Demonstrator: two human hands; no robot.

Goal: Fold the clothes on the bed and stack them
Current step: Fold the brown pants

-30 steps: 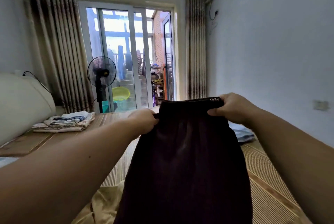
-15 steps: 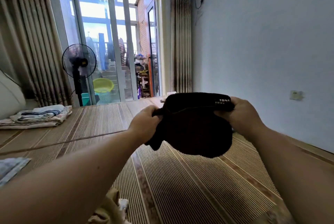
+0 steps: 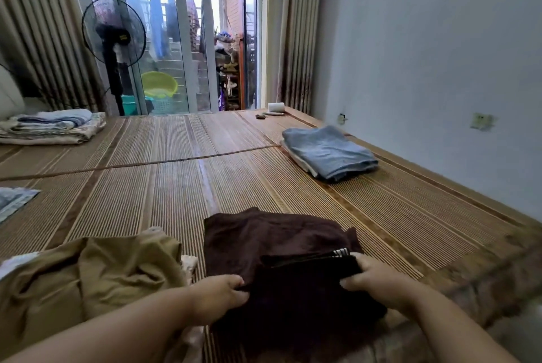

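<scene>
A dark brown garment [image 3: 272,241] lies on the bamboo mat of the bed [image 3: 176,186], its far part spread flat and its near edge with a striped label folded over. My left hand [image 3: 218,295] grips that near edge on the left and my right hand [image 3: 371,277] grips it on the right. A crumpled khaki garment [image 3: 117,271] sits just left of the brown one. A stack of folded clothes with a blue piece on top [image 3: 328,151] rests on the mat at the far right, near the wall.
Folded bedding [image 3: 52,126] lies at the far left. A patterned cloth corner [image 3: 14,201] shows at the left edge. A standing fan [image 3: 113,37] and glass doors are beyond the bed. A white roll [image 3: 276,107] sits at the far end. The wall runs along the right.
I have lowered the brown garment from mid-air onto the mat in front of me, and my view has tilted down. Both hands still hold its edge.
</scene>
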